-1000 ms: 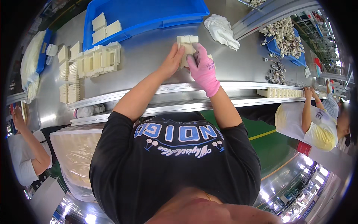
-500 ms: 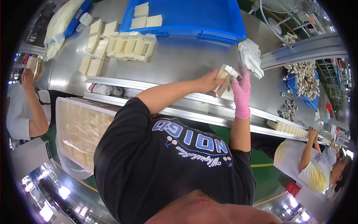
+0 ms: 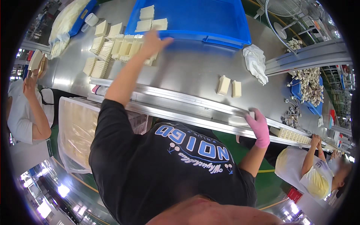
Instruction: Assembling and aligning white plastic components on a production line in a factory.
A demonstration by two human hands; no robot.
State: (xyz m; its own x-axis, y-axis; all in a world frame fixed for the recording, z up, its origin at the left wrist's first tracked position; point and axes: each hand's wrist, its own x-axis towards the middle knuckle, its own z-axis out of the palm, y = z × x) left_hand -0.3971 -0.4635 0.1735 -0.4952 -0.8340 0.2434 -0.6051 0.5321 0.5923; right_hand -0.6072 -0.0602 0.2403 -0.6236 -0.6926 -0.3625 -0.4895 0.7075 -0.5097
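My left hand (image 3: 153, 43) is bare, reaching out over the cream plastic housings (image 3: 125, 47) grouped at the front edge of the blue tray (image 3: 221, 41). Its thumb sticks out to the right, apart from the fingers, and nothing shows in it. In a pink glove, my right hand (image 3: 258, 125) is closed at the table's front rail. A small pale bit shows at its fingertips, too little to name. Two cream blocks (image 3: 223, 85) lie side by side on the metal table, forward of the right hand.
More ribbed cream pieces (image 3: 99, 69) lie at the left. A white cloth (image 3: 255, 62) rests right of the tray. A metal rail (image 3: 180, 95) runs along the table's front. A plastic-covered bin (image 3: 77, 131) stands below left. Co-workers sit on both sides.
My left hand has left the cream block and swung forward left to the housings. My right hand has drawn back to the front rail. Two cream blocks now lie on the table.
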